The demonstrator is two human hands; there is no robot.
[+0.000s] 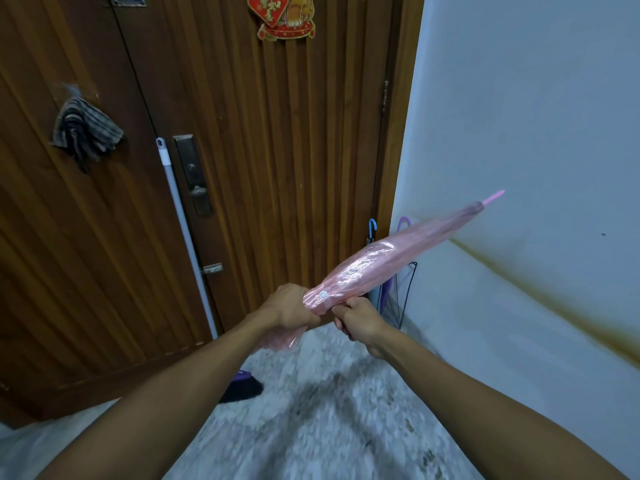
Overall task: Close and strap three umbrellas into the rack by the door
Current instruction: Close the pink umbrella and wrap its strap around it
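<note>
A closed, translucent pink umbrella (391,258) is held across the middle of the view, its pink tip pointing up and right toward the white wall. My left hand (291,306) grips the gathered canopy near its lower end. My right hand (358,320) holds the umbrella from below, just right of a white snap button on the canopy. Behind it, a black wire rack (405,296) stands in the corner by the door. It holds an umbrella with a blue hooked handle (372,230) and one with a purple handle (403,221).
A brown wooden door (259,150) fills the back, with a lock plate (192,174) and a hanging striped cloth (85,131). A broom with a white handle (183,230) leans on the door, its dark bristles (242,388) on the speckled floor. The white wall (536,133) stands at right.
</note>
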